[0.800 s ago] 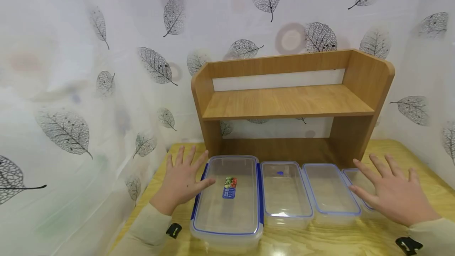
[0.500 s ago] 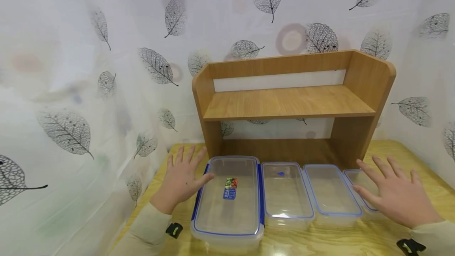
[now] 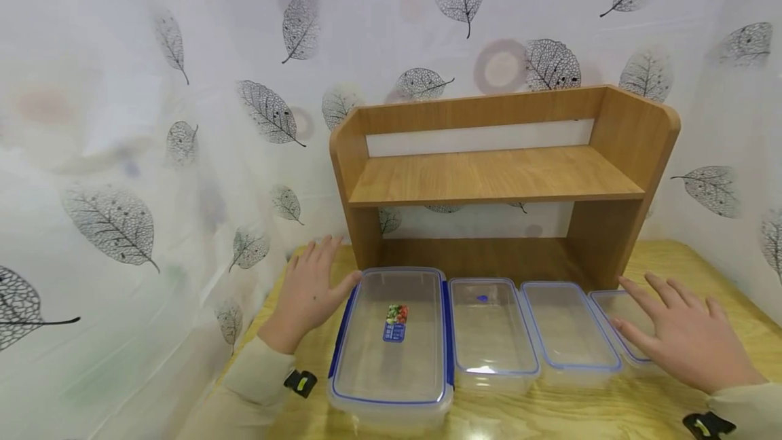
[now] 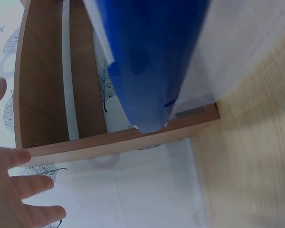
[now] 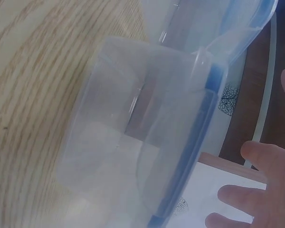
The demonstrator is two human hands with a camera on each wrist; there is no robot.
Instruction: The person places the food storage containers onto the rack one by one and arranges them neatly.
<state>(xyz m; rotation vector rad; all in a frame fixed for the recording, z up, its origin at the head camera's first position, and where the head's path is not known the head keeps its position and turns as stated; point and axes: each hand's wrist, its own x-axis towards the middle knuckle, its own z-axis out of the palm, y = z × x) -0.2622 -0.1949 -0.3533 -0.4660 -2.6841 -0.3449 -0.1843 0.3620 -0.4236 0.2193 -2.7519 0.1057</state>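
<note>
In the head view my left hand [image 3: 308, 301] has its fingers straight and close together, thumb apart, beside the left edge of the large clear food container [image 3: 391, 372]. That container has blue clips and a label [image 3: 395, 323] on its lid. Whether the thumb touches its edge I cannot tell. My right hand [image 3: 693, 341], fingers extended, hovers over the smallest food container [image 3: 617, 304] at the right end and hides part of it. Between them are two medium food containers, one [image 3: 495, 331] beside the large one and another [image 3: 569, 328] to its right. Neither hand holds anything.
Behind the containers stands a two-tier wooden shelf [image 3: 497, 175] on the wood-grain table [image 3: 507, 419]. A leaf-patterned curtain [image 3: 183, 223] surrounds the table at the back and sides. A blue clip [image 4: 147, 61] looms close in the left wrist view.
My left hand's fingers have drawn together, and its thumb has moved left from above the large container's lid toward its edge. My right hand has shifted slightly right, its fingers less spread. The containers stay put.
</note>
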